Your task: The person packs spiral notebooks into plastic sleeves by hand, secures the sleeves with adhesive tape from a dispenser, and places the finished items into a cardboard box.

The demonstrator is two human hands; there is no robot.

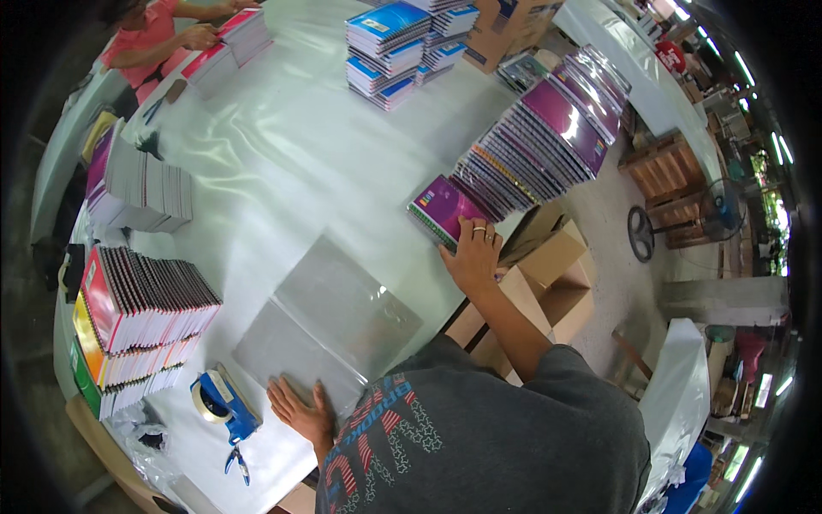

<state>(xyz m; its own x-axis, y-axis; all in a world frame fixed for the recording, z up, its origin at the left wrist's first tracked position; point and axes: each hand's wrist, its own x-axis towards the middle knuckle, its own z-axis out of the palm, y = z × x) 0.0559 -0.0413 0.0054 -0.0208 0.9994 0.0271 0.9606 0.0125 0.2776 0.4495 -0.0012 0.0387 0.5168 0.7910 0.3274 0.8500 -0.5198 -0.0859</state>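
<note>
My left hand lies flat with its fingers apart on the near left edge of a clear plastic sleeve, which is spread on the white table. To the right, my right hand grips a purple spiral notebook, fingers over its cover and thumb at its near edge. That notebook lies at the near end of a long leaning row of purple spiral notebooks. Two rings show on my right hand. The underside of the gripped notebook is hidden.
Left of my left hand are a blue tape dispenser and small blue snips. Stacked notebooks line the left edge; blue notebooks stand at the back. Open cardboard boxes sit beside the table. A co-worker handles red-topped books at far left.
</note>
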